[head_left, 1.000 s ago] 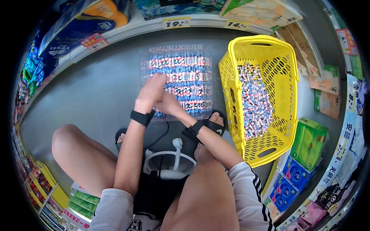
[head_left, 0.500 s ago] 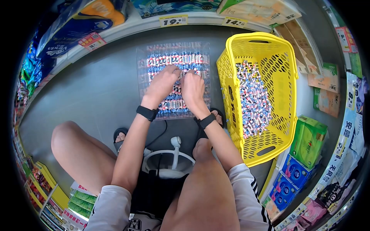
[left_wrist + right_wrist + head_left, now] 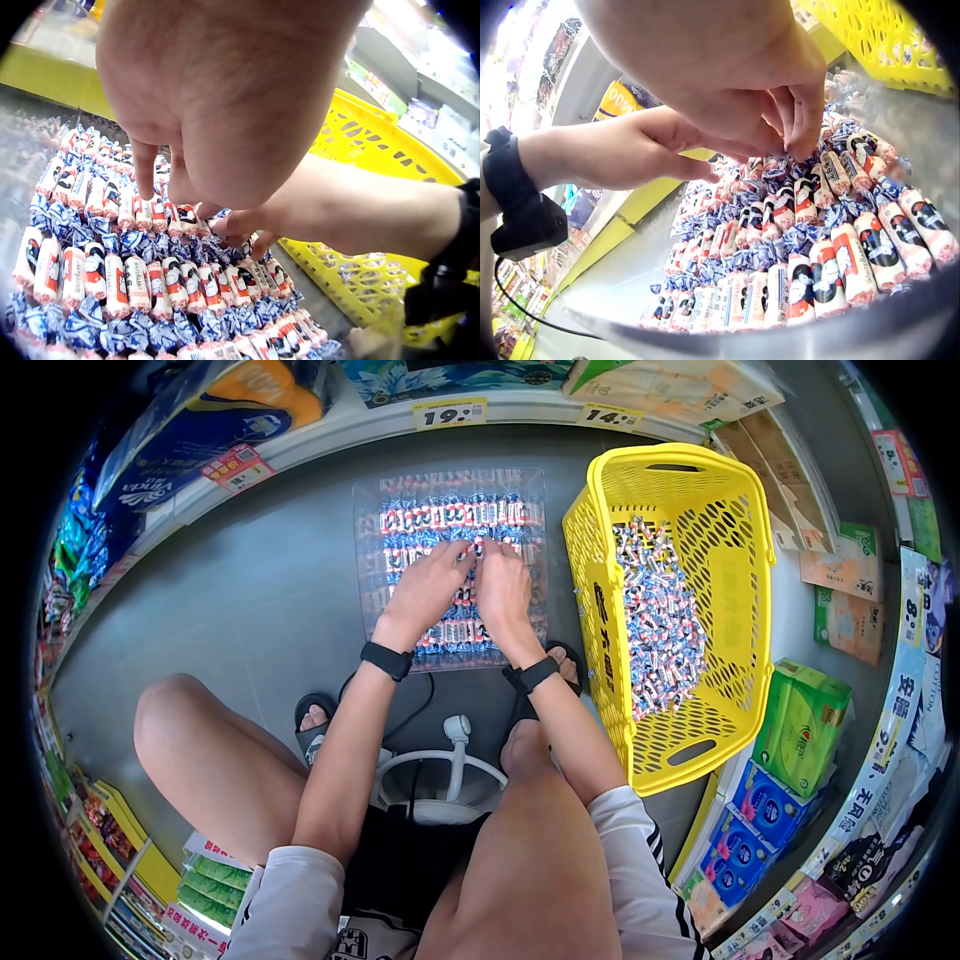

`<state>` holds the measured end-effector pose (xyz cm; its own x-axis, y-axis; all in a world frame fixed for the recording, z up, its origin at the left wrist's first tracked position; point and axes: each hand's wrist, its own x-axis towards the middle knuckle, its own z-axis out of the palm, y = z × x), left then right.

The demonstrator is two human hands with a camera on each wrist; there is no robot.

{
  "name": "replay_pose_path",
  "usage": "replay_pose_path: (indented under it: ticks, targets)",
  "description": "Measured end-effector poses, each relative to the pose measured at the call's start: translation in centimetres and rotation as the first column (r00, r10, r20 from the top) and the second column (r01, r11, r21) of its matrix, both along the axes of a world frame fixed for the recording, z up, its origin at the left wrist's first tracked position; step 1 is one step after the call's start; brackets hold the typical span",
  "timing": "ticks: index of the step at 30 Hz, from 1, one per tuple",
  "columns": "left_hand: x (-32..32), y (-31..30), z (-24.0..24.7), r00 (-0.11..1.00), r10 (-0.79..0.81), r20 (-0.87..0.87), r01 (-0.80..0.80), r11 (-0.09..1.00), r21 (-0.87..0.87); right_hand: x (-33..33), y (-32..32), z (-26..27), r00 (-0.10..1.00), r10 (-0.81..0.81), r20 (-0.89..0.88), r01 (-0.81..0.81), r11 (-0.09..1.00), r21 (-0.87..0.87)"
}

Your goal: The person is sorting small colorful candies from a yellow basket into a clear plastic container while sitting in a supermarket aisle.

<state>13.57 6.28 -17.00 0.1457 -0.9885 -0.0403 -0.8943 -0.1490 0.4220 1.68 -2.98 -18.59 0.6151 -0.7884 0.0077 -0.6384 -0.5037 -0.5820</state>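
A clear plastic box on the floor holds rows of white candies with blue twisted wrapper ends. Both hands are over its middle rows, fingertips close together. My right hand pinches a wrapped candy by its blue end, fingers bent downward. Coming in from the left side, my left hand has its fingertips down among the candies beside the right fingers. One of its fingers points straight down onto a row. Whether the left fingers grip a candy I cannot tell.
A yellow basket with a heap of loose candies stands right of the box. A white ring-shaped stool base and a black cable lie between the person's feet. Shelves with price tags and tissue packs surround the floor.
A second ago the hands overlapped over the box's left-middle part. Since then the right hand has moved right and upward beside the left. In the last half second both moved slightly closer together.
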Motion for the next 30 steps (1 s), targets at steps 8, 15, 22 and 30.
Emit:
replay_pose_path:
  ticks: [8, 15, 22, 30]
  targets:
    - [-0.2, 0.2, -0.2, 0.996, -0.011, 0.089, 0.009, 1.0, 0.024, -0.1, 0.5, -0.1, 0.995, 0.034, -0.097, -0.031, 0.999, 0.029]
    - [-0.7, 0.0, 0.5, 0.999, -0.026, 0.037, 0.026, 1.0, -0.003, -0.3, 0.3, 0.2, 0.998, 0.019, -0.063, -0.015, 0.997, 0.076]
    - [-1.2, 0.3, 0.8, 0.998, -0.048, -0.028, 0.049, 0.998, 0.033, -0.7, 0.3, 0.4, 0.997, 0.021, -0.076, -0.011, 0.991, 0.136]
    - [-1.6, 0.2, 0.6, 0.998, -0.04, -0.053, 0.043, 0.997, 0.063, -1.0, 0.5, 0.4, 0.999, 0.033, -0.04, -0.027, 0.989, 0.146]
